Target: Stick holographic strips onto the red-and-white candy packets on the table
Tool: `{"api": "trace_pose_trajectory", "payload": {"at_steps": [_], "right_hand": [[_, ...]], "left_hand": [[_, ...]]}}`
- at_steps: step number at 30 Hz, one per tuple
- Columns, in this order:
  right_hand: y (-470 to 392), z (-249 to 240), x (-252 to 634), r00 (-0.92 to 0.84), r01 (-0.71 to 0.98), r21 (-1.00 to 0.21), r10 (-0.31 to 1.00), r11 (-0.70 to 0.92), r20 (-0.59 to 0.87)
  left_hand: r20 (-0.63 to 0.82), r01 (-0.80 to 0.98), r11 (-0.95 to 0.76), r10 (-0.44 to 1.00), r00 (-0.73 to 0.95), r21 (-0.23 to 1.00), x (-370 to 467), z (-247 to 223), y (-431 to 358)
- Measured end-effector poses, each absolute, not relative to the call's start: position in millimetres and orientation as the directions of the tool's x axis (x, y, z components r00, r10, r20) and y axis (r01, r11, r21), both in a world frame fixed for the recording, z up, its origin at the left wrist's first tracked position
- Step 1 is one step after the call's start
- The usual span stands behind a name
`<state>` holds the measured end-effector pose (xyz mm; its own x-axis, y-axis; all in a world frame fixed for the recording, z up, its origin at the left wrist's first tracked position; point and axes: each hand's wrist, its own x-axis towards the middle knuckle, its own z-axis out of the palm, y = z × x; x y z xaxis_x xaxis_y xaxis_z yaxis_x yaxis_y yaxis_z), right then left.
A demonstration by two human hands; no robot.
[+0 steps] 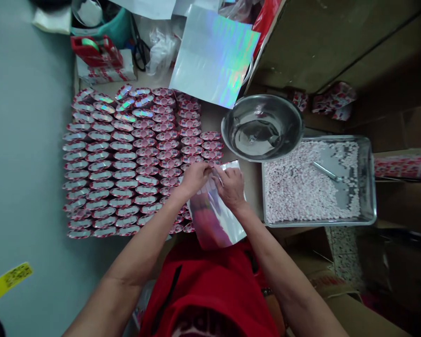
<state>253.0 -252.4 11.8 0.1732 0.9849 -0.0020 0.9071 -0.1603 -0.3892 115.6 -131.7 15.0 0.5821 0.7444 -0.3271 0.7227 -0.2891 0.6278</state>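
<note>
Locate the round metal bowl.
In the head view, the round metal bowl sits right of centre, just below the flat iridescent sheet and beside the upper-left corner of the metal tray.

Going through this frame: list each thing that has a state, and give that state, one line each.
Left hand: fingers bent
Right hand: fingers bent
Near shiny sheet: under both hands, curved
Far shiny sheet: spread out
Packets: packed in rows
Metal bowl: upright
Tray: partly covered with pellets
Metal tool: lying in the tray
Tape dispenser: resting on a box
</note>
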Motion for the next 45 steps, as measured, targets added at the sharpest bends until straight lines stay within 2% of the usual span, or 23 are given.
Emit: {"api": "trace_pose_trajectory", "payload": {"at_steps": [3,6,9,13,15,17,19,20,22,24,25,27,29,32,37,41,43,45], "right_hand": [[-245,14,252,0.082,0.945,-0.314,0.996,-0.086,-0.027],[-254,16,248,0.024,0.949,-0.314,0.999,-0.034,-0.038],[-266,25,245,0.077,0.915,-0.394,0.996,-0.084,-0.034],[-274,55,241,0.230,0.774,-0.589,0.970,-0.234,-0.083],[-275,78,236,0.333,0.596,-0.728,0.929,-0.338,-0.158],[-272,102,228,0.412,0.314,-0.843,0.863,-0.437,-0.293],[-263,118,219,0.403,0.001,-0.871,0.798,-0.491,-0.449],[-257,122,214,0.368,-0.133,-0.854,0.776,-0.502,-0.513],[-244,120,203,0.284,-0.325,-0.791,0.745,-0.518,-0.604],[-231,107,193,0.217,-0.416,-0.731,0.721,-0.542,-0.658],[-225,99,188,0.194,-0.432,-0.708,0.709,-0.559,-0.678],[-217,82,179,0.163,-0.434,-0.674,0.684,-0.598,-0.711],[-212,69,170,0.156,-0.421,-0.661,0.669,-0.621,-0.727],[-208,60,158,0.168,-0.389,-0.669,0.666,-0.633,-0.727],[-203,58,140,0.169,-0.357,-0.669,0.659,-0.652,-0.733],[-194,50,120,0.253,-0.264,-0.716,0.670,-0.646,-0.698],[-183,40,105,0.327,-0.194,-0.765,0.695,-0.614,-0.640],[-165,26,89,0.397,-0.097,-0.820,0.734,-0.563,-0.551]], "left_hand": [[-0.379,0.748,-0.202,0.762,0.526,0.632,113,11,-132],[-0.425,0.751,-0.114,0.765,0.484,0.650,107,9,-131],[-0.404,0.746,-0.134,0.771,0.492,0.653,102,12,-130],[-0.362,0.776,-0.197,0.798,0.482,0.599,103,17,-131],[-0.328,0.774,-0.210,0.816,0.475,0.598,107,15,-131],[-0.260,0.719,-0.210,0.836,0.483,0.663,108,13,-131],[-0.186,0.611,-0.114,0.895,0.406,0.783,102,13,-135],[-0.194,0.525,-0.008,0.924,0.329,0.851,95,14,-137],[-0.370,0.271,0.307,0.902,0.221,0.912,76,17,-144],[-0.602,0.002,0.624,0.752,0.270,0.781,53,21,-151],[-0.672,-0.097,0.728,0.669,0.317,0.679,41,22,-154],[-0.736,-0.237,0.811,0.584,0.342,0.534,20,22,-158],[-0.760,-0.321,0.813,0.574,0.304,0.485,4,20,-161],[-0.785,-0.353,0.811,0.564,0.256,0.467,-10,14,-164],[-0.799,-0.319,0.804,0.573,0.184,0.502,-26,9,-172],[-0.794,-0.299,0.779,0.600,0.099,0.551,-44,9,-164],[-0.752,-0.195,0.741,0.658,0.021,0.643,-58,9,-149],[-0.656,0.042,0.660,0.750,-0.080,0.750,-71,7,-127]]}}
